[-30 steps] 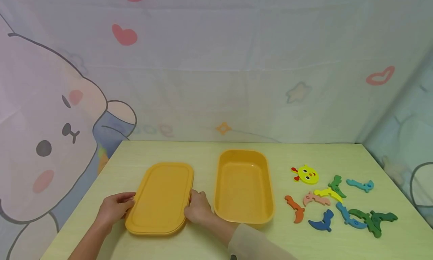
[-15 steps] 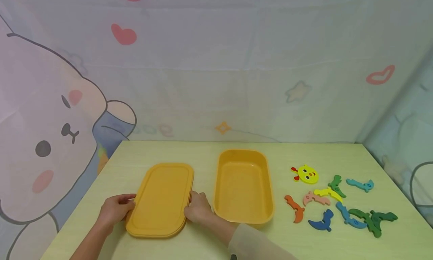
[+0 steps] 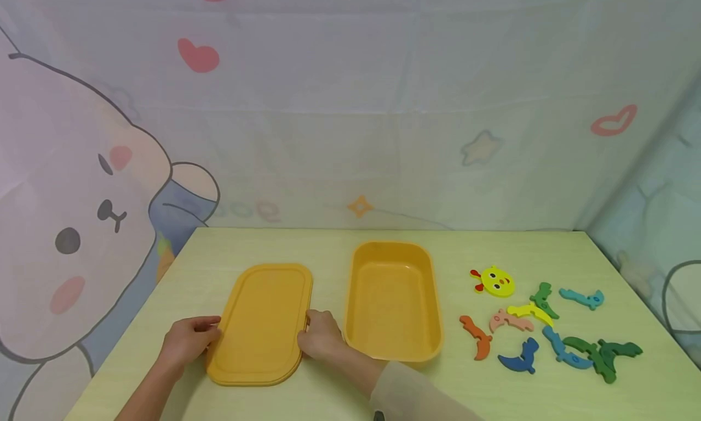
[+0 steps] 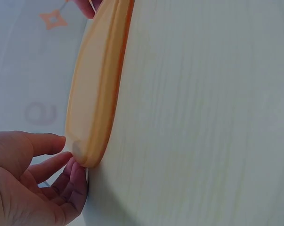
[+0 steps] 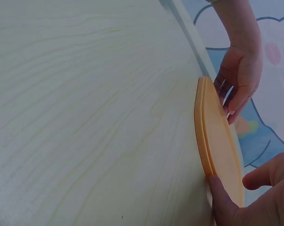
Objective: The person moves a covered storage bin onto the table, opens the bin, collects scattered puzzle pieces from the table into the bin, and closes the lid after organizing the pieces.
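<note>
A flat yellow lid (image 3: 261, 323) with rounded corners lies on the left part of the table. My left hand (image 3: 188, 342) is at its left edge; in the left wrist view the fingertips (image 4: 61, 155) touch the rim lightly, extended or loosely bent. Along the opposite long edge, my right hand (image 3: 322, 336) holds the lid, its thumb (image 5: 222, 195) against the rim and a finger beside it. How far the other right fingers reach under the rim is hidden. Right of that hand stands a deep yellow plastic container (image 3: 393, 351) with nothing in it.
On the right lie several coloured wooden puzzle pieces, among them an orange piece (image 3: 477, 337), a dark blue piece (image 3: 520, 357) and a yellow smiling head piece (image 3: 497, 282). A printed cloth (image 3: 405, 135) hangs behind the pale table (image 3: 438, 396).
The lid's near left corner has shifted slightly down and to the right, straightening the lid a little. Both hands stay at its sides. The container and puzzle pieces have not moved.
</note>
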{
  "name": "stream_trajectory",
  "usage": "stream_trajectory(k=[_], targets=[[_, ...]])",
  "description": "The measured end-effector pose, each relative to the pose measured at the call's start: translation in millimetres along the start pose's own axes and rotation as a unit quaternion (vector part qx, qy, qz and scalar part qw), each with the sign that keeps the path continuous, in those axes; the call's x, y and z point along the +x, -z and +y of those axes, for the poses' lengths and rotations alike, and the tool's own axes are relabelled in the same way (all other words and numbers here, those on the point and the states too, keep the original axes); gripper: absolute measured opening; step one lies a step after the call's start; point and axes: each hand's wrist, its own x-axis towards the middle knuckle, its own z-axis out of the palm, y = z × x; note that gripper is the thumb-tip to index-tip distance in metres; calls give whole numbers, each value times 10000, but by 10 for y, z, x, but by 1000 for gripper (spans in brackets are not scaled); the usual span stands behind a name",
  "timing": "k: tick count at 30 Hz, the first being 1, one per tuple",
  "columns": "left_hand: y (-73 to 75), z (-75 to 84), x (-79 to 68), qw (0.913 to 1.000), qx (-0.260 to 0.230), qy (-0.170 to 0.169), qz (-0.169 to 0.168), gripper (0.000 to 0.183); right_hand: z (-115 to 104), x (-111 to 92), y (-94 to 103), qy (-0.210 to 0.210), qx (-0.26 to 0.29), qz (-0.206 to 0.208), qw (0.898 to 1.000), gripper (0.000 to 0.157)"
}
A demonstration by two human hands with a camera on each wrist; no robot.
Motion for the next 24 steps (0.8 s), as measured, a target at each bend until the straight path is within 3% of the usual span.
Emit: stream_trajectory(k=[11,16,24], targets=[[42,-33,0,9988,269,-295,300,40,-41,-9,35,-32,-83,-19,10000,46],[57,-12,8,9985,102,-327,416,40,-76,-22,78,307,-112,-32,9995,39],[43,72,32,9969,-348,-462,535,38,-116,-32,135,900,-87,-443,9949,33]])
